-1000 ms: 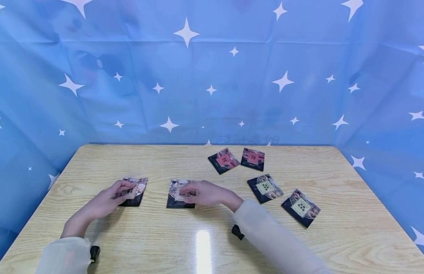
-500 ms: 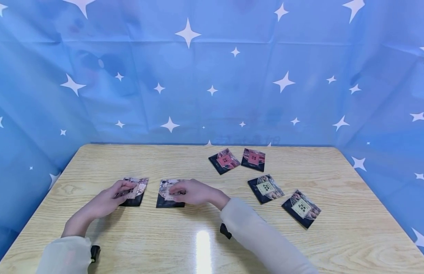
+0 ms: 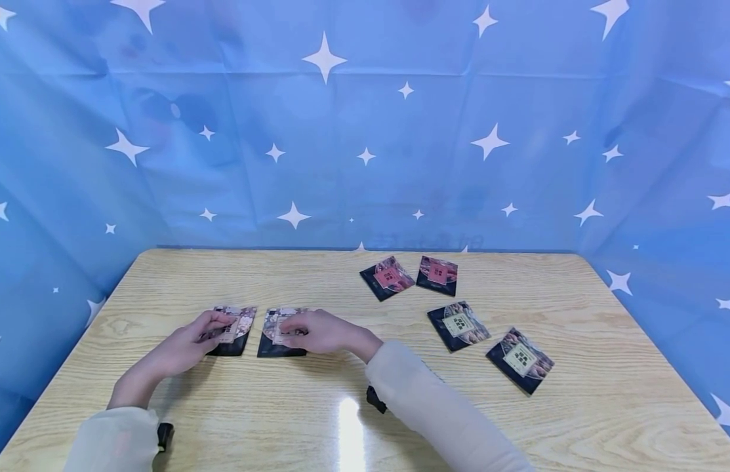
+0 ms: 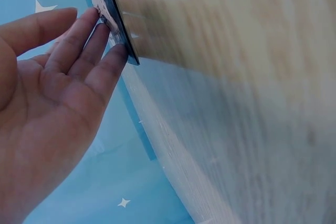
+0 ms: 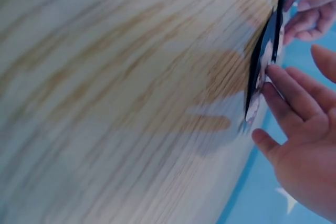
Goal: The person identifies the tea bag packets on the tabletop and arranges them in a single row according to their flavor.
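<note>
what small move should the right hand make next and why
The right hand should probably slide its packet slightly left: the two are touching, and a narrow gap separates that packet from the neighbouring packet under the left hand.

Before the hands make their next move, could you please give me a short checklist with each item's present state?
1. Left hand touching the left packet: ok.
2. Right hand touching the right packet: ok.
3. These two packets not overlapping: ok, a narrow gap shows in the head view.
4. Their labels fully visible: not ok, fingers partly cover both.
5. Red-label packets and green-label packets clear of both hands: ok.
</note>
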Action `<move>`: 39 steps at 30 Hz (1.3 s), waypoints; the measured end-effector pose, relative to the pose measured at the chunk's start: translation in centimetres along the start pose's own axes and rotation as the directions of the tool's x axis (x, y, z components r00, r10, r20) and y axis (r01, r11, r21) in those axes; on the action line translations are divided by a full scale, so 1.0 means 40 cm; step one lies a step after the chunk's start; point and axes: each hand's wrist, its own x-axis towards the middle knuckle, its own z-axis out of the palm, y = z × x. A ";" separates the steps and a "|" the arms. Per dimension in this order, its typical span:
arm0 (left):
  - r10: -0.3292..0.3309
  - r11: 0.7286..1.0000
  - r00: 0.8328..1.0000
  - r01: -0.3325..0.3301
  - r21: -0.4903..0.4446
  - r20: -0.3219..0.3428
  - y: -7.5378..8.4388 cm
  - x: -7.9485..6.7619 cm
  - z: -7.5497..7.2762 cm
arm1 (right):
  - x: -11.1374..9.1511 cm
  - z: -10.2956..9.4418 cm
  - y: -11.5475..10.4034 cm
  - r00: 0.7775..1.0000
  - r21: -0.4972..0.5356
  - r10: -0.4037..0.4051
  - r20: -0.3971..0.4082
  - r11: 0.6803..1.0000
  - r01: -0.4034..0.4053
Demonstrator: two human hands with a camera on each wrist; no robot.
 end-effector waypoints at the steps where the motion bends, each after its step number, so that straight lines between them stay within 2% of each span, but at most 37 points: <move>1: -0.002 1.000 1.000 0.002 -0.001 0.001 0.000 0.000 0.000 | 0.000 0.000 -0.001 1.000 0.004 0.001 0.001 1.000 -0.001; 18: -0.005 1.000 1.000 0.005 0.004 0.008 0.002 0.002 -0.002 | -0.003 -0.003 -0.004 0.999 0.005 -0.017 0.032 1.000 0.017; 25: -0.002 1.000 1.000 0.002 0.005 0.011 0.004 0.002 -0.003 | -0.008 -0.010 -0.005 1.000 0.019 -0.012 0.021 1.000 0.011; 33: -0.004 1.000 1.000 0.004 0.000 0.015 0.004 0.001 -0.002 | -0.037 -0.048 0.008 1.000 0.034 0.015 -0.009 0.999 -0.015; 39: 0.002 1.000 1.000 -0.002 -0.004 0.013 0.001 0.001 0.000 | -0.068 -0.090 0.050 0.997 0.061 0.037 -0.064 0.998 -0.033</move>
